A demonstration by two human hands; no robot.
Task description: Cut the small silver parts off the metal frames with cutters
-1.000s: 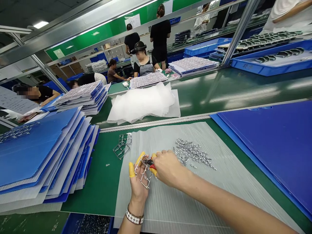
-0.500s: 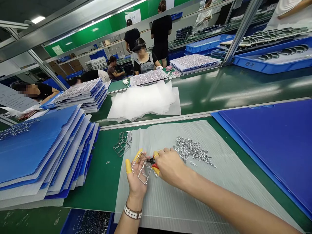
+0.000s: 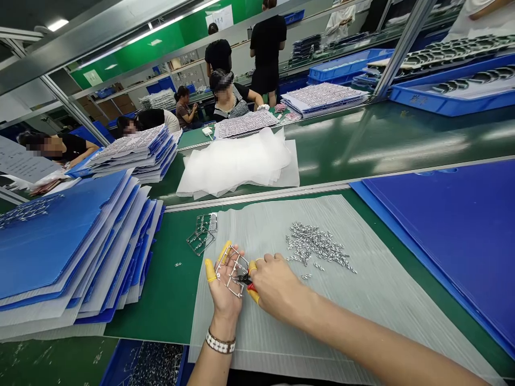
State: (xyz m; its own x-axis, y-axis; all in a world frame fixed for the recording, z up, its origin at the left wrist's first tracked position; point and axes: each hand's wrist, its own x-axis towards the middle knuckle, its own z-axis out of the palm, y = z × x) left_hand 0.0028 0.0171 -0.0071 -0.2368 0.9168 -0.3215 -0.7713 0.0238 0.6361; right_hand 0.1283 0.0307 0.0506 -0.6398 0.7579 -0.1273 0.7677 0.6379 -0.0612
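Note:
My left hand (image 3: 225, 287), palm up with yellow finger covers, holds a silvery sprue frame (image 3: 234, 290) with small twisted parts attached. My right hand (image 3: 276, 287) grips side cutters (image 3: 244, 279) with dark jaws and red handles, partly hidden by the fingers. The jaws are at the frame's right side, low down. Both hands are above a translucent white sheet (image 3: 273, 332). A pile of small twisted silvery pieces (image 3: 317, 244) lies on the sheet beyond my right hand, with several strays near it. Two or more similar frames (image 3: 201, 236) lie at the sheet's left edge.
Stacked blue and white sheets (image 3: 80, 230) stand on the left, a blue board (image 3: 450, 230) on the right. White foam sheets (image 3: 237, 161) lie behind the metal table edge. Below left is a blue bin (image 3: 116, 364) of dark and silvery scraps. Several people work across the bench.
My right hand and the cutters have shifted slightly left and down along the frame. A loose twisted piece now lies on the sheet just below the pile. The frame has tilted a little in my left hand.

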